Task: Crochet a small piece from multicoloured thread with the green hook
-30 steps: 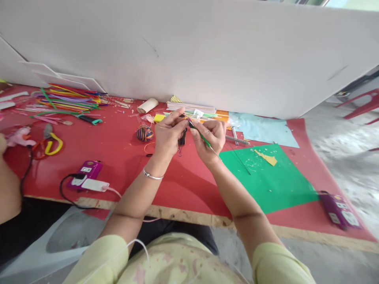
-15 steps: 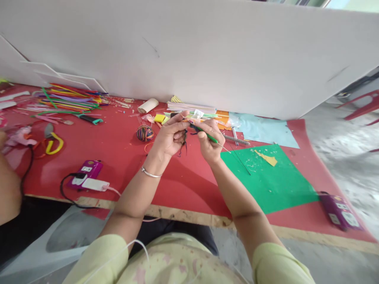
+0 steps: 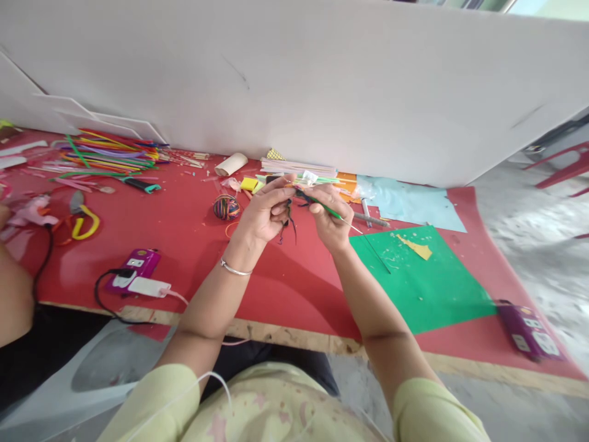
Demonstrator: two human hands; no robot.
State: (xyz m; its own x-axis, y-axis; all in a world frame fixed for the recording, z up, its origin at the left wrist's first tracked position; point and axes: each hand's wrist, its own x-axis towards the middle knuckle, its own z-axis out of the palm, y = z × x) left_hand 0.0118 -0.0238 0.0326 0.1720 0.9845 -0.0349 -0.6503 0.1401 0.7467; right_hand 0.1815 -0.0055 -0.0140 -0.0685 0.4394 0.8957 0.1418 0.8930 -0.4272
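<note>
Between my hands is a small piece of dark multicoloured crochet work [image 3: 289, 212], its loose yarn ends hanging down. My left hand [image 3: 267, 212] pinches this piece with bent fingers. In my right hand [image 3: 332, 215] lies a crochet hook [image 3: 332, 212] with a green grip, its thin metal shaft pointing back to the lower right. The hook's tip meets the yarn at my left fingertips, and its exact place in the stitches is too small to make out. Left of my left hand a ball of multicoloured yarn [image 3: 226, 207] rests on the red table [image 3: 285, 288].
Pipe cleaners [image 3: 115, 153] and yellow-handled pliers [image 3: 85, 221] lie at the left, near another person's arm [image 3: 13, 288]. A purple power strip [image 3: 138, 270] sits at the front left, another power strip [image 3: 529, 331] at the right. A green sheet [image 3: 423, 288] lies right of my hands, before a white board [image 3: 294, 80].
My right hand has shifted slightly to the right with the hook, a little farther from my left hand. The left hand stays nearly in place, and the hanging yarn ends have swung slightly.
</note>
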